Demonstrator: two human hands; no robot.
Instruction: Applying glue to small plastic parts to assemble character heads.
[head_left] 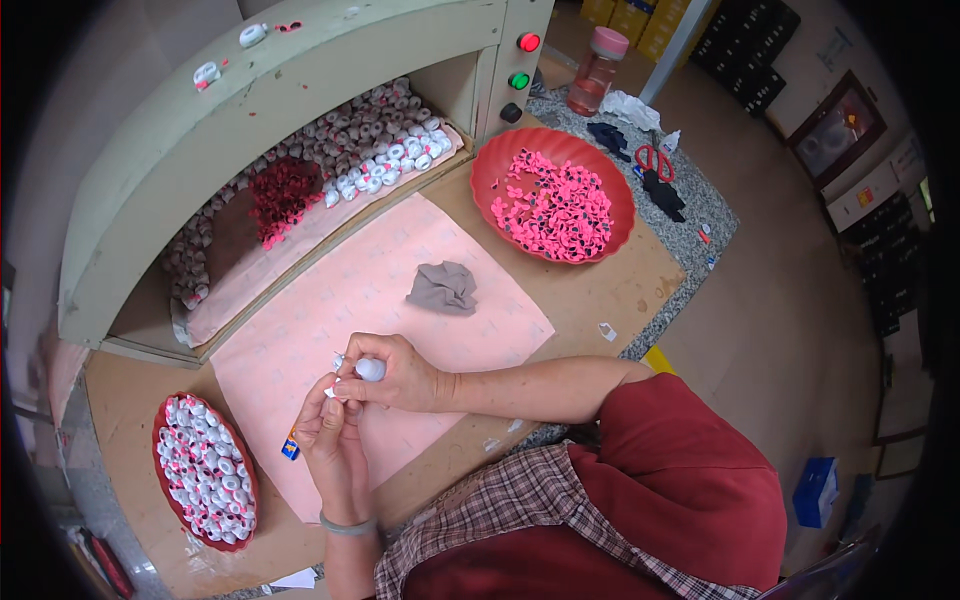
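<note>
My right hand [410, 375] is closed round a small white squeeze bottle [370, 369], its rounded end showing between thumb and fingers. Close against it, my left hand [335, 430] pinches a small white piece [333, 391] between thumb and fingertips. The fingers partly hide that piece, so its full shape cannot be made out. Both hands are above a pink sheet [300, 330] on the brown board. Beyond them on the sheet lies a crumpled grey cloth [443, 288]. A small blue and orange packet [291, 444] lies beside my left wrist.
At left stands a red dish [254, 470] of small white and pink pieces; far right, another red dish [627, 235] holds pink pieces. A pale green cabinet [330, 75] with filled shelf spans the back. Red scissors [655, 163] and a pink-lidded bottle [594, 75] are on the granite.
</note>
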